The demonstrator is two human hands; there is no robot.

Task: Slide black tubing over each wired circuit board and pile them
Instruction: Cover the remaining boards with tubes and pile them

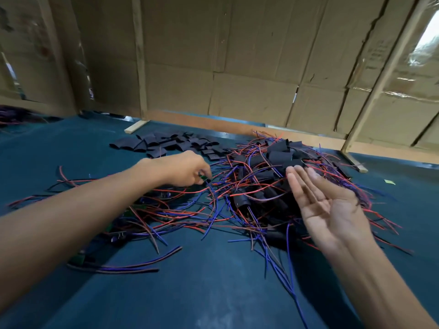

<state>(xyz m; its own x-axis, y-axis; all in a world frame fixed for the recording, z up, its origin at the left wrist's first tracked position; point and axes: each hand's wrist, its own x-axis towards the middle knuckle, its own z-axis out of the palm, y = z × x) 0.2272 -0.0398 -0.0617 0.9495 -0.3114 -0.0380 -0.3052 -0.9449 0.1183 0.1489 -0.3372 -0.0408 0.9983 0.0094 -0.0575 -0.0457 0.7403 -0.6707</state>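
While a small green wired circuit board (203,178) is pinched by the left hand (183,167) mid-surface, the right hand (325,203) is held flat, empty; a flat black tubing piece (152,141) near the far edge should be fetched.

Cardboard walls (237,55) on wooden battens (140,55) — teal-covered table (213,293), daylight at right.
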